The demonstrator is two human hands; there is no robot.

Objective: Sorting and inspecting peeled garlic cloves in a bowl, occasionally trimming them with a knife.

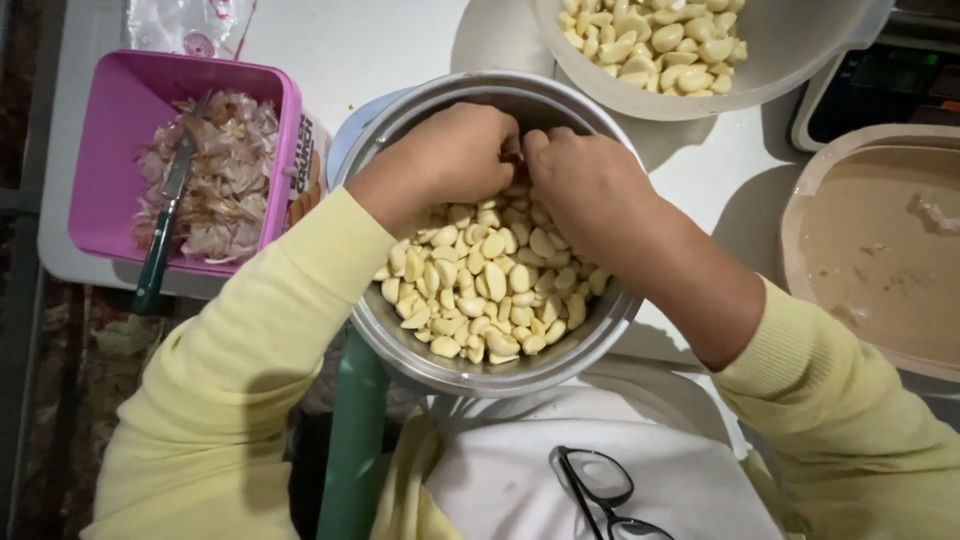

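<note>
Both hands are curled together over the far side of a round steel bowl (480,375), fingertips meeting above the heap of peeled garlic cloves (480,285). The left hand (455,155) and the right hand (590,190) touch at the knuckles, fingers bent inward and pinched on something small between them; what it is stays hidden under the fingers, so I cannot tell whether a clove is clamped there. The cloves are smooth, pale yellow and teardrop-shaped, too many to count, lying every way with no shared long axis. This bowl sits at the near edge of the white table (370,45), brushed metal with a thin rolled rim.

Two more containers hold garlic matter. One translucent white plastic bowl (760,85) at the far edge, toward the right corner, carries a second heap of peeled cloves. One pink square plastic tub (110,130) near the left edge is filled with papery, pinkish-white garlic skins (225,185). A single knife (165,225) with a dark green handle leans in the tub, its blade pointing to the far edge and its handle overhanging the near wall. One beige round basin (880,240) lies at the right edge. A pair of black-rimmed glasses (600,490) rests on white cloth below the steel bowl. Both sleeves are soft pale yellow knit.
</note>
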